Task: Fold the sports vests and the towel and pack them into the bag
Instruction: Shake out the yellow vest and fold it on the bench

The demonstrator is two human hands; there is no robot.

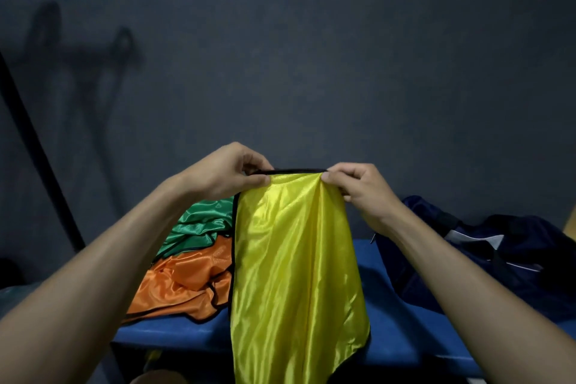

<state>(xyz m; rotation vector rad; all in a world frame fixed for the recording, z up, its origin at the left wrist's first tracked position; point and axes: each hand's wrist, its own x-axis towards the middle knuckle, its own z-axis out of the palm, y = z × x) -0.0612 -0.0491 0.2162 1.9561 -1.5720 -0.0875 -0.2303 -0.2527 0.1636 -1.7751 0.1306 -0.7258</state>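
**Yellow vest held up by its top edge, ready for a fold**

We've got the yellow vest [296,259] hanging in the air over the blue bench [389,330], w/ both hands up at its black-trimmed top edge. Left hand [224,174] pinches one end of that edge between thumb & curled fingers; right hand [358,193] pinches the other end the same way. The trim runs taut between the two grips, so the fabric drops straight below them. That's prob. why we hold it high: gravity pulls the slippery cloth flat and the side edges line up w/o us smoothing it on the bench. The vest looks already doubled lengthwise, since it hangs narrow, but we can't tell for sure from this angle.

The orange vest [187,284] & green vest [196,224] lie crumpled on the bench to the left, green behind orange, touching each other, not yet folded by the look of them. Keeping them bunched at one side leaves bare bench under the yellow one for laying it down.

The dark blue bag [514,259] sits on the bench to the right, near the right forearm, so a finished fold has a short trip. Whether it's open we can't tell. No towel visible.

Task looks early: first vest in hand, two waiting
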